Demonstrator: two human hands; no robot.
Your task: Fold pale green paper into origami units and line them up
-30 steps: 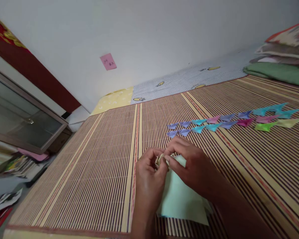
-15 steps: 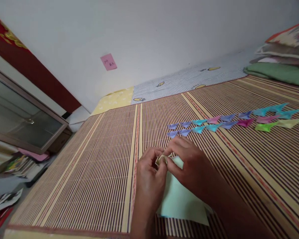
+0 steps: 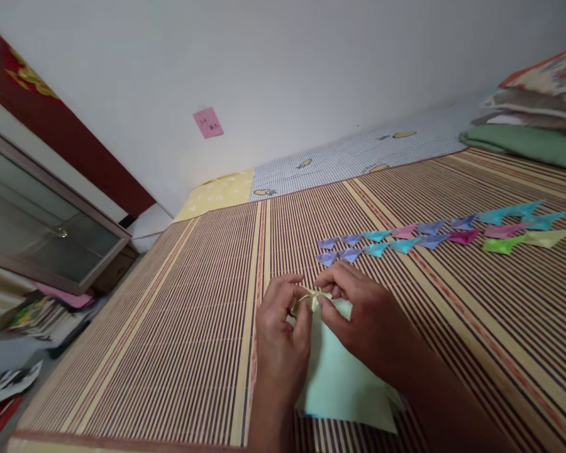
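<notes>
Between my two hands is a small pale yellow folded paper point(image 3: 315, 301). My left hand point(image 3: 283, 318) pinches its left side with thumb and forefinger. The thumb and fingertips of my right hand point(image 3: 353, 296) close on its right side. Part of the paper is hidden by my fingers. Directly beneath my hands lies a stack of pale green paper sheets point(image 3: 342, 377), partly covered by my right wrist. Beyond my hands, colourful folded paper boats point(image 3: 403, 245) stand in two rows running to the right.
A striped bamboo mat point(image 3: 193, 327) covers the bed. Folded bedding point(image 3: 523, 141) is piled at the far right. A pink note point(image 3: 208, 123) is stuck on the wall. Books point(image 3: 40, 318) and a glass-fronted cabinet point(image 3: 51, 214) stand at the left.
My fingers have shifted slightly apart, and more of the folded yellow paper shows between them. The paper boats and green sheets stay where they were.
</notes>
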